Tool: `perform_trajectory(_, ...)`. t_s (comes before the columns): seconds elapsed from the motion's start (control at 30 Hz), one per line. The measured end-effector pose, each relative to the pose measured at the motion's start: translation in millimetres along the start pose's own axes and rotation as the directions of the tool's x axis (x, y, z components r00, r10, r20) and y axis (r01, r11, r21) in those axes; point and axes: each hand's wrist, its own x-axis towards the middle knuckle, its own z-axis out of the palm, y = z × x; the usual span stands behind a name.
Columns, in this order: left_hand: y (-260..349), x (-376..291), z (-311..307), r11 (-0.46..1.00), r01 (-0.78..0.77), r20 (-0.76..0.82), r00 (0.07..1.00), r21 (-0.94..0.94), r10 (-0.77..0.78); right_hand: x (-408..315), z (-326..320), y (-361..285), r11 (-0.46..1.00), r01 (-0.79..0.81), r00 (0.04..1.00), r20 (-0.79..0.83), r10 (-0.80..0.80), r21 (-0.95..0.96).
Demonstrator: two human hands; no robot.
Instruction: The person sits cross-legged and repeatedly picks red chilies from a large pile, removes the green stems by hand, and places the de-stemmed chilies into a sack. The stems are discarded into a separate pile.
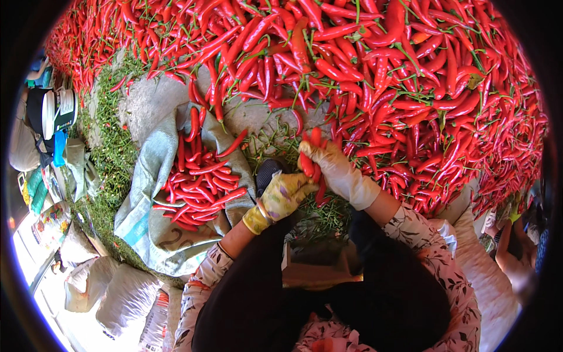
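Note:
My right hand (341, 169), in a pale glove, grips several red chili peppers (306, 163) in front of my knees. Just left of it, my left hand (286, 193), in a yellow patterned glove, has its fingertips close to the lower end of that bunch; whether it pinches a stem or a pepper cannot be told. An open woven sack (151, 176) lies to the left with many red chilies (202, 185) in it. A large heap of red chilies with green stems (396, 88) spreads beyond both hands and to the right.
Plucked green stems (110, 119) litter the ground at left and between my feet. My dark shoe (269, 174) is beside the sack. Full white sacks (127, 299) stand at lower left, a bucket (59, 112) at far left. Another person's arm (506, 242) shows at far right.

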Motion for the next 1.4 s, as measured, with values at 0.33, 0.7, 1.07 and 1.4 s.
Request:
perform_trajectory(0.33, 2, 0, 32, 0.878, -0.461, 0.201, 0.855, -0.129, 0.479, -49, -21, -2, 0.903, -0.131, 0.991, 0.050, 0.121, 0.408)
perform_trajectory(0.7, -2, 24, 27, 0.997, 0.074, 0.158, 0.985, 0.011, -0.075, 10, -89, -72, -0.187, -0.309, 0.463, 0.024, -0.886, -0.933)
perform_trajectory(1.07, 8, 80, 15, 0.831, 0.421, 0.187, 0.907, -0.364, -0.378, -46, -45, -41, 0.967, 0.195, 0.931, -0.281, -0.236, -0.166)
perform_trajectory(1.4, 31, 67, 15, 0.995, -0.024, -0.060, 0.998, 0.093, 0.029, -47, -38, -41, 0.974, 0.204, 0.951, -0.256, -0.172, 0.101)
